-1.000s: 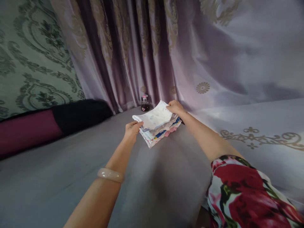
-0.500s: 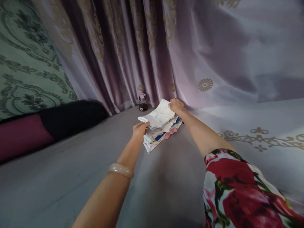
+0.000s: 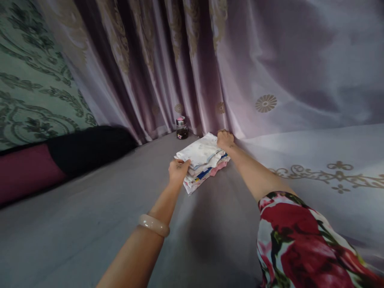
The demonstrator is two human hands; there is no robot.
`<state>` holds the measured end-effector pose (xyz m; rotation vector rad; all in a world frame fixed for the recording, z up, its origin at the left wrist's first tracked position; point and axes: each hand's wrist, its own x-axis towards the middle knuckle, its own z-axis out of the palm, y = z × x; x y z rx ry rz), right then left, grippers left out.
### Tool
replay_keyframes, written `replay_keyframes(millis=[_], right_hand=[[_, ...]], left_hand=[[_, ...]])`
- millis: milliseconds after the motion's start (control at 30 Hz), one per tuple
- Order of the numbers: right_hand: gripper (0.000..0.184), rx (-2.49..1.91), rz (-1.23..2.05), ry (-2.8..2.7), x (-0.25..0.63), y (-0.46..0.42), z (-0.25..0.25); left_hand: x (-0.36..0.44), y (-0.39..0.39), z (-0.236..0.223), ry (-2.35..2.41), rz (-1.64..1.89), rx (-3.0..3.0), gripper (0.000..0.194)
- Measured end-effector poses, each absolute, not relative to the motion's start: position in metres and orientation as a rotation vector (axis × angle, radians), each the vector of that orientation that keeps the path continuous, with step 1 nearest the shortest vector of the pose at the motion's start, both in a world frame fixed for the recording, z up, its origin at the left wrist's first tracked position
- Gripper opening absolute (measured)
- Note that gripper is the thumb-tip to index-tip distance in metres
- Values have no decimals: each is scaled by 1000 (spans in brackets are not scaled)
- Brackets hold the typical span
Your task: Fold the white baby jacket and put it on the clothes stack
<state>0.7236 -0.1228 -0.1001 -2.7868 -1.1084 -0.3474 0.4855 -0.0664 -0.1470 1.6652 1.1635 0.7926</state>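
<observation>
A folded white cloth (image 3: 199, 149) with faint prints lies on top of a stack of folded cloths (image 3: 207, 173), whose edges show white, blue, yellow and pink. My left hand (image 3: 179, 169) grips the near left corner of the top cloth, thumb above and fingers curled below. My right hand (image 3: 225, 139) is closed at the far right corner of the same cloth; its fingertips are hidden behind the knuckles. The stack rests on a grey surface (image 3: 135, 212). A pale bangle (image 3: 154, 225) circles my left wrist.
Just behind the stack stands a small dark jar (image 3: 181, 129) with a metal and pink lid. Purple curtains (image 3: 168, 72) hang along the back. At the left lies a long black and maroon bolster (image 3: 90, 152). White patterned fabric (image 3: 324, 156) spreads at the right.
Both hands have lowered the white cloth, which was lifted and curved, so it now lies flatter on the stack. The view has shifted slightly.
</observation>
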Motion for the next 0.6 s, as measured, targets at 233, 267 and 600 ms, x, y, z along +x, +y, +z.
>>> replay_keyframes(millis=[233,267,600], right_hand=[[47,-2590,-157,-1433,703,-104,-104],[51,-2581,-79,-1437,702,-102,-107],[54,-2627,52,-1316,709,-103,-135]], left_hand=[[490,-74,-148,847,961,2542,39],[491,-76,-150,824,893,2592,42],[493,-85,-169,867,526,2662,51]])
